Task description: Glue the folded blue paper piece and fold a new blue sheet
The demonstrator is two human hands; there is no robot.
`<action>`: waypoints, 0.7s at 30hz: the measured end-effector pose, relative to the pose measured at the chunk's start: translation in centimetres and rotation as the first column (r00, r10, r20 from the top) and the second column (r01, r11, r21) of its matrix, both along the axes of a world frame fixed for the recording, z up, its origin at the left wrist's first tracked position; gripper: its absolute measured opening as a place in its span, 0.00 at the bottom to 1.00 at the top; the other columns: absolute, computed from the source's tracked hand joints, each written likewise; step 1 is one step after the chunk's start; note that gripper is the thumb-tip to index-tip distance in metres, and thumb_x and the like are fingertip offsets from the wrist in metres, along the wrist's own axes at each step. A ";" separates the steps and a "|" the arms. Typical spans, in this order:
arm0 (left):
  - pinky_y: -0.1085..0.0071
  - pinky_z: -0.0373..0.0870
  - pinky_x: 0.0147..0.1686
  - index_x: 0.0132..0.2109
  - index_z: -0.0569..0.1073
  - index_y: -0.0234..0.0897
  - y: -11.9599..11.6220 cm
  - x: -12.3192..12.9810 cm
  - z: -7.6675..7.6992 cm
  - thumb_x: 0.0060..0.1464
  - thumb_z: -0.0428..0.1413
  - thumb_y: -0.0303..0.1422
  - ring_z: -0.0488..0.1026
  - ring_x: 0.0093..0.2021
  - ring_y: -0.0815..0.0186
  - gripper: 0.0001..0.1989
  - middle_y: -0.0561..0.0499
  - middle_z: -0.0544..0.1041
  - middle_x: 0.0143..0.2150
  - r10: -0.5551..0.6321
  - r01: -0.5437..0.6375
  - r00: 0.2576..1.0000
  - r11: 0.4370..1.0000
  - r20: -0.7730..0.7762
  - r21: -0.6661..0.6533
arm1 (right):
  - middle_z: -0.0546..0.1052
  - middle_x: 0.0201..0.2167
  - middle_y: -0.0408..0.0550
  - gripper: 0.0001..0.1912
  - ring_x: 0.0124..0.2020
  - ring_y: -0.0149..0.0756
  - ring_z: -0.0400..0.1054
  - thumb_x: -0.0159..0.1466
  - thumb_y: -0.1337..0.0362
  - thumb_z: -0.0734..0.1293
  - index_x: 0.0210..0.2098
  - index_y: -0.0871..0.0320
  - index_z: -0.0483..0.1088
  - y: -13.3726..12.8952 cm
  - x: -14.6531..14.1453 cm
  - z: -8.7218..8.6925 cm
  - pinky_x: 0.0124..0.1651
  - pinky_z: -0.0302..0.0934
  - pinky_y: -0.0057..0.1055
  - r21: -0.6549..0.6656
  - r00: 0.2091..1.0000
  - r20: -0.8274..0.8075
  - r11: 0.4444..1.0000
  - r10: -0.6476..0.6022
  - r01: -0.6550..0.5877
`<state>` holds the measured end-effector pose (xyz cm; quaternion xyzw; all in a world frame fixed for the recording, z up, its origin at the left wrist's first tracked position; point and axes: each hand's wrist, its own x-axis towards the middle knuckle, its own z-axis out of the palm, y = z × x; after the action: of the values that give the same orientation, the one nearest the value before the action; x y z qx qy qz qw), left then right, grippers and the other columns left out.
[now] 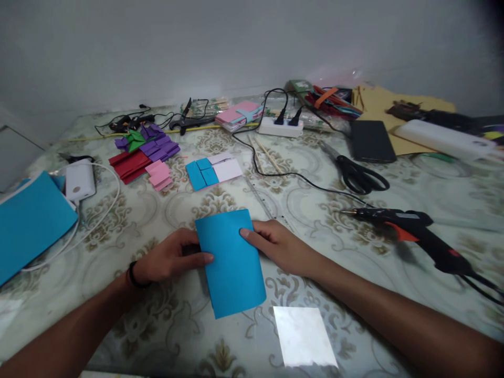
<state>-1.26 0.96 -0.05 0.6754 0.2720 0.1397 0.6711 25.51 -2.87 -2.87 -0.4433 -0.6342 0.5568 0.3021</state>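
A folded sheet of blue paper (233, 268) is held up between both hands, over the front middle of the table. My left hand (169, 257) pinches its left edge, with the thumb on top and the fingers hidden behind. On the upper right edge, my right hand (275, 244) grips it the same way, thumb in front. Just below and to the right of the paper lies a white square (305, 336), bright on the tabletop. A clear ruler (268, 202) lies beyond the right hand. Farther back is a small blue and white paper card (214, 170).
A glue gun (417, 226) and black scissors (354, 173) lie at right, with a cable crossing to a power strip (280, 127). Folded coloured papers (129, 165) sit back left. Blue sheets (35, 226) and a white power bank (80, 180) are far left.
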 end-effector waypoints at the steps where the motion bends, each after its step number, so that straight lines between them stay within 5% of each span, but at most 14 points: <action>1: 0.64 0.74 0.48 0.48 0.83 0.36 0.0 0.0 0.0 0.66 0.60 0.38 0.79 0.46 0.56 0.12 0.45 0.85 0.46 -0.003 0.003 1.000 1.000 0.003 -0.003 | 0.65 0.25 0.41 0.27 0.28 0.31 0.59 0.72 0.42 0.60 0.28 0.57 0.64 0.0 0.0 0.0 0.32 0.56 0.28 -0.014 1.000 -0.014 1.000 0.001 -0.001; 14: 0.71 0.63 0.32 0.30 0.73 0.32 0.2 -0.4 -1.0 0.68 0.55 0.44 0.64 0.29 0.68 0.22 0.52 0.71 0.28 0.036 -0.030 0.993 0.998 -0.110 0.056 | 0.66 0.26 0.41 0.27 0.28 0.31 0.59 0.71 0.42 0.61 0.30 0.59 0.66 0.1 0.0 0.0 0.32 0.56 0.28 -0.063 0.997 -0.071 0.998 0.005 -0.010; 21: 0.71 0.62 0.31 0.29 0.71 0.33 0.1 -0.2 -0.8 0.67 0.54 0.45 0.63 0.29 0.68 0.23 0.52 0.69 0.27 0.057 -0.047 0.988 0.996 -0.142 0.079 | 0.69 0.26 0.42 0.27 0.28 0.31 0.63 0.71 0.41 0.61 0.31 0.59 0.67 0.1 0.0 0.0 0.33 0.58 0.29 -0.064 0.999 -0.052 0.998 -0.002 -0.001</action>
<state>-1.45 1.04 -0.85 0.7012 0.3319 0.1181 0.6199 25.47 -2.76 -2.90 -0.4384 -0.6080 0.5879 0.3042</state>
